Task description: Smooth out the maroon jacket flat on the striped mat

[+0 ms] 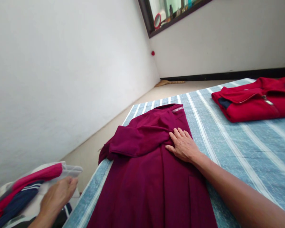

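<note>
A maroon jacket (142, 186) lies lengthwise along the left side of the bed, with one sleeve (135, 141) folded across its upper part. My right hand (182, 145) rests flat on the jacket near the sleeve's end, fingers stretched out and holding nothing. Off the bed's left edge, my left hand (59, 194) is curled closed and slightly blurred, in front of a pile of clothes (21, 201). Whatever its fingers hold, if anything, is hidden.
Striped blue-and-white bedding (230, 148) covers the bed. A folded red jacket (254, 101) with a zip lies at the far right. Beyond the bed, a brush-like object (168, 82) is on the floor by the wall (68, 69). Small items stand on a window ledge (178, 15).
</note>
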A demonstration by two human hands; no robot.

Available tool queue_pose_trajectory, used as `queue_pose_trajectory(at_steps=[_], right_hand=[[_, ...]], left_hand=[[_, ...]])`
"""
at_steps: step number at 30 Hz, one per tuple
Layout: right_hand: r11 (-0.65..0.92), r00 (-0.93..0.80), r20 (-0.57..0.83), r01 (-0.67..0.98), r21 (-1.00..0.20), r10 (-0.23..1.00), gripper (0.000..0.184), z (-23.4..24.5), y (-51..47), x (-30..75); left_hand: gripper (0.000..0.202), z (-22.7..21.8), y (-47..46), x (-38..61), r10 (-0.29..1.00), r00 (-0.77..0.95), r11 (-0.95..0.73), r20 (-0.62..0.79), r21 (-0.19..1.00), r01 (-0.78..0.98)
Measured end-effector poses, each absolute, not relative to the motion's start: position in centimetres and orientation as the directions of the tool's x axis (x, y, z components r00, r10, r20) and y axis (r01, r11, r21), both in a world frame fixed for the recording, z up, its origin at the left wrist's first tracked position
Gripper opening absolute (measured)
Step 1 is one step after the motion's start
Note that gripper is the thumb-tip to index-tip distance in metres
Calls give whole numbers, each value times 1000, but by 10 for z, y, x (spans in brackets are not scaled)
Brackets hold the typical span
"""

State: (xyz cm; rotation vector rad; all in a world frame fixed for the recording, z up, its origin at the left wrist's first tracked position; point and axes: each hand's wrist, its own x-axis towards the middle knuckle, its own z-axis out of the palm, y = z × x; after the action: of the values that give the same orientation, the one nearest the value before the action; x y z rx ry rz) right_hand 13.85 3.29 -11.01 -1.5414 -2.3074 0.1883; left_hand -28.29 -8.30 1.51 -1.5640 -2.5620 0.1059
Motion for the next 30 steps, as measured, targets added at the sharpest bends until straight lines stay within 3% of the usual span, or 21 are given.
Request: queue_pose_trajectory(at_steps=[5,9,12,15,18,23,30], right_hand=[[393,-340,210,866,-309,916,68,-113,33,138],[396,-341,223,872,-287,913,66,-114,32,138],[395,-342,222,875,-278,913,66,-115,32,137],[396,-344,221,878,-269,913,65,-116,32,137],[397,-344,227,879,-263,911,66,-118,32,137],[404,-343,248,876,-263,906,66,-120,32,135],[406,-338,267,874,-268,903,64,-119,31,134]], left_hand=[[11,-9,-96,-296,889,-406,417,210,-9,909],[19,-5,-84,-266,914,-214,261,343,-95,961],[18,2,-65,-222,871,-40,92,490,-81,992],[19,1,-42,-163,868,166,-197,469,19,980],[20,-10,-18,-104,890,299,-352,344,105,930],[14,-38,19,-45,928,276,-324,250,179,929],[15,-60,31,-43,941,176,-258,290,277,925]])
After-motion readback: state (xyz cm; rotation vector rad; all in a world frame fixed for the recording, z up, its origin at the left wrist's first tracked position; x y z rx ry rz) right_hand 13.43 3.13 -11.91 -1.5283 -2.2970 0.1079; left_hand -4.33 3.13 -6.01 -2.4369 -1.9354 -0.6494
